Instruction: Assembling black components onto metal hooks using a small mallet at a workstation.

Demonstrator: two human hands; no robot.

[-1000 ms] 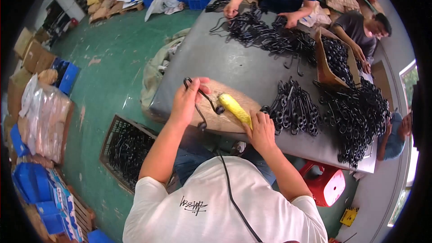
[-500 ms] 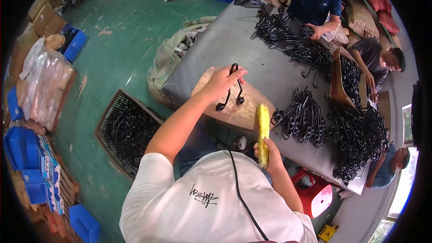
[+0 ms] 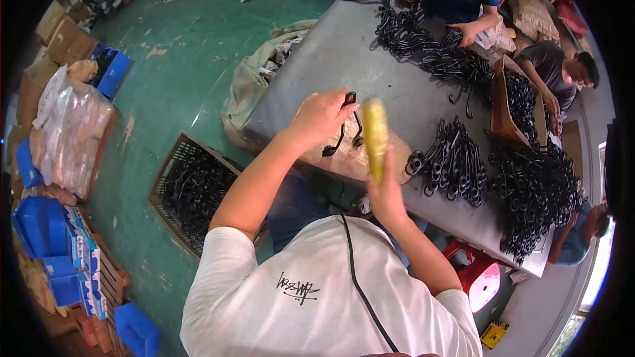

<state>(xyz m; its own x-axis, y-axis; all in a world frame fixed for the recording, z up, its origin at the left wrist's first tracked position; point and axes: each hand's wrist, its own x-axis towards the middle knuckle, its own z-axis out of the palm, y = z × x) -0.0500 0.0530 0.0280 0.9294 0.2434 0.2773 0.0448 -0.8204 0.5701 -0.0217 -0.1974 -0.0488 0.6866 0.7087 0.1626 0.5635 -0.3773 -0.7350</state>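
My left hand (image 3: 323, 118) pinches the top of a bent black metal hook (image 3: 342, 134), whose two legs hang down to curled ends. The hook is over a brown board (image 3: 395, 153) at the table's near corner. In my right hand (image 3: 387, 192) is a thick yellow bar (image 3: 375, 133), gripped by its lower end and upright beside the hook. Motion blurs the bar, and I cannot make out its exact kind. To the right of it, a bunch of black hooks (image 3: 451, 162) lies on the grey table (image 3: 311, 86).
A larger heap of black hooks (image 3: 532, 192) and a cardboard box (image 3: 503, 109) of them are on the right. Co-workers sit along the far and right sides. A plastic crate (image 3: 173, 158) of black parts stands on the floor, left. A red stool (image 3: 481, 284) is by the table.
My right hand has lifted the yellow bar up and slightly left, close to the hook. My left hand still holds the hook in nearly the same place.
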